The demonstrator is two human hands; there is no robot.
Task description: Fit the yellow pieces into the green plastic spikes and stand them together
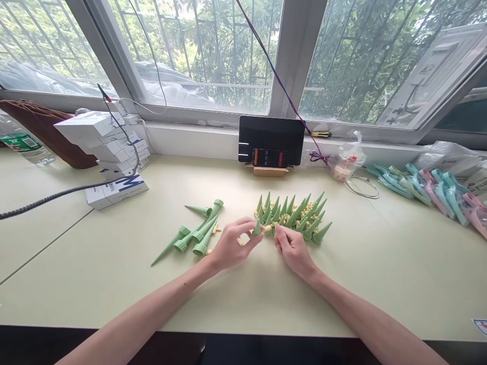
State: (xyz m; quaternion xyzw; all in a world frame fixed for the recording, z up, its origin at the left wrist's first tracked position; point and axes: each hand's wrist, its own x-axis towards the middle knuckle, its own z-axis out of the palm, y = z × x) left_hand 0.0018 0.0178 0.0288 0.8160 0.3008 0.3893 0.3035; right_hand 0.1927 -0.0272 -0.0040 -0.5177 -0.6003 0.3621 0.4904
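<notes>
To the left of the left hand, a loose handful of long green plastic cones with ribbed round caps (198, 235) lies on the pale yellow-green bench (114, 274), tips pointing different ways. A small pale yellow plastic fitting (216, 229) shows among them, on the side nearer the hand.

The left hand (233, 244) is closed between thumb and fingers on a single green plastic cone (257, 228), its tip pointing up. Just right of that hand, in the gap between the two hands, a second pale yellow plastic fitting (268, 228) sits at the held cone's lower end.

The right hand (292, 248) has its fingers curled in, thumb and forefinger together, at the far end of this fitting; it is too small here to tell whether they truly grip it or only touch it.

Beyond the right hand and to its right, a dense group of green cones with yellow fittings (291, 219) stands in rough rows, tips up.

The step in hand looks like joining fitting to cone. The next move seems to call for a steady left hold while the right fingers press or turn the fitting home.
</notes>
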